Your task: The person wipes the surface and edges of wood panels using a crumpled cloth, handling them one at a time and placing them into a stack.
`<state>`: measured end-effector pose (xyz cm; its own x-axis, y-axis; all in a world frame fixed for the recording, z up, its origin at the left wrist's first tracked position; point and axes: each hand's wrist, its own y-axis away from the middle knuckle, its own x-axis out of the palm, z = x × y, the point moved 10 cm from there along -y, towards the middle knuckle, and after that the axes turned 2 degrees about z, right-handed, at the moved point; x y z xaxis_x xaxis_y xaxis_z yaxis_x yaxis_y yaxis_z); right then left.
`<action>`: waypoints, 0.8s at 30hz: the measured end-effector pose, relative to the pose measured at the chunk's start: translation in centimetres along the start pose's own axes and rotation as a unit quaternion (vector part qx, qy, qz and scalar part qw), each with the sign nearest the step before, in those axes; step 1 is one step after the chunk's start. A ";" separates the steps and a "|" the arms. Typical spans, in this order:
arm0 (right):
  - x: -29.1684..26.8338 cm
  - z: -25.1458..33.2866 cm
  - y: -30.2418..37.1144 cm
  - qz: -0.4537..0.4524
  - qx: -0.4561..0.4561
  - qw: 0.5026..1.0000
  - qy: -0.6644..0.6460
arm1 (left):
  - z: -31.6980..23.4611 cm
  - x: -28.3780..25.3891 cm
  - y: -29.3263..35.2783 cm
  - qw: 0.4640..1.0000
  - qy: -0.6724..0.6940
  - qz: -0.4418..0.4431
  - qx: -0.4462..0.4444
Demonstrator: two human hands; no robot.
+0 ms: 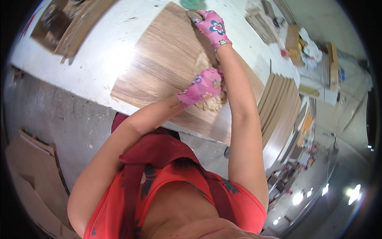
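Observation:
A wood-grain board (155, 59) lies flat on a white worktable. My left hand (203, 87), in a pink flowered glove, is closed on a crumpled beige cloth (209, 104) pressed against the board's surface. Part of the cloth bunches out beyond the fingers, and my right forearm passes just beside it. My right hand (211, 28), in a matching glove, reaches to the board's far end. Its fingers are curled, with a greyish-brown shape at the fingertips; whether that is the glove's coating or a held thing, I cannot make out.
Just past the right hand is a green translucent object (192, 4). A cardboard box (73, 34) with a dark bundle stands at the table's far left. Stacked wood-grain panels (278, 99) lie at right. Cardboard sheets (36, 179) lean at lower left.

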<state>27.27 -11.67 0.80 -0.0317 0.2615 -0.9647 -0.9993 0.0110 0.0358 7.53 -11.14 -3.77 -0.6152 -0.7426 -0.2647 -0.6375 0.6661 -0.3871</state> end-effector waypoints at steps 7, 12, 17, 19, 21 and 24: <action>-2.7 -14.7 10.3 0.030 0.118 0.993 0.009 | -3.1 -2.9 -1.3 0.997 0.075 -0.018 -0.014; -4.8 -27.3 19.4 0.002 0.215 0.976 0.022 | -0.9 -1.6 -1.0 0.985 0.154 -0.001 -0.078; -7.8 -36.4 27.3 -0.013 0.337 0.940 0.056 | -0.3 -1.5 -0.8 0.983 0.162 0.003 -0.092; -8.3 -39.9 30.2 0.006 0.391 0.919 0.061 | -0.3 -1.3 -0.9 0.975 0.202 -0.001 -0.091; -8.4 -40.4 31.2 -0.079 0.395 0.915 -0.020 | -0.1 -1.4 -0.9 0.971 0.215 -0.007 -0.102; -6.3 -40.1 32.4 -0.181 0.289 0.916 -0.211 | -1.2 -1.0 -1.0 0.960 0.252 0.007 -0.123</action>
<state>-5.71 -51.66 -2.45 0.4316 0.4884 -0.7584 -0.7619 0.6475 -0.0166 8.24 -11.00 -2.00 -0.7309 -0.6469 0.2176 -0.6799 0.7176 -0.1508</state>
